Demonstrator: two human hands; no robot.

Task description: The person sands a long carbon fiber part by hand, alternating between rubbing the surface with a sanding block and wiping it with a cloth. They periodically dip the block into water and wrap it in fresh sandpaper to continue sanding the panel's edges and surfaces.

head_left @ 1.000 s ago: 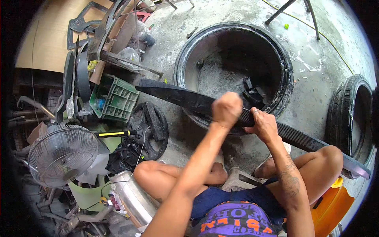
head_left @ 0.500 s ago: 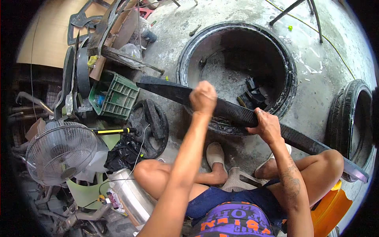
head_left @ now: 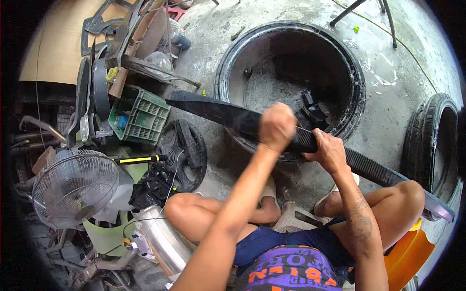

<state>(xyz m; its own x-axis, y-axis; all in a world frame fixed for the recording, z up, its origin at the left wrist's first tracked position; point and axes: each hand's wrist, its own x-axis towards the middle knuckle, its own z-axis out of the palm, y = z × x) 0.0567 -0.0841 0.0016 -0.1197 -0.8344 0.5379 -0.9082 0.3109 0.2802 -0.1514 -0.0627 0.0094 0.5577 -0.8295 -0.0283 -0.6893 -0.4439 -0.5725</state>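
A long dark strip with a carbon-like weave [head_left: 374, 169] runs slantwise across the view, over the near rim of a large round black tub [head_left: 223, 63] and over my right knee. My right hand [head_left: 330, 148] grips the strip near its middle, thumb on the near side and fingers over the far edge. Closed and slightly blurred, my left hand [head_left: 277, 125] lies on the strip just left of it; whatever its fingers hold is hidden. Dark scraps [head_left: 314, 109] lie inside the tub.
Left of the tub are a green crate [head_left: 148, 116], a steering wheel [head_left: 196, 174] and a wire-caged fan [head_left: 75, 189]. Tyres [head_left: 427, 145] stand at the right. Metal legs [head_left: 388, 24] rise behind, and an orange panel [head_left: 407, 257] is beside my right leg.
My left hand has moved right along the strip, closer to my right hand. My right hand keeps its grip, and the strip has hardly moved.
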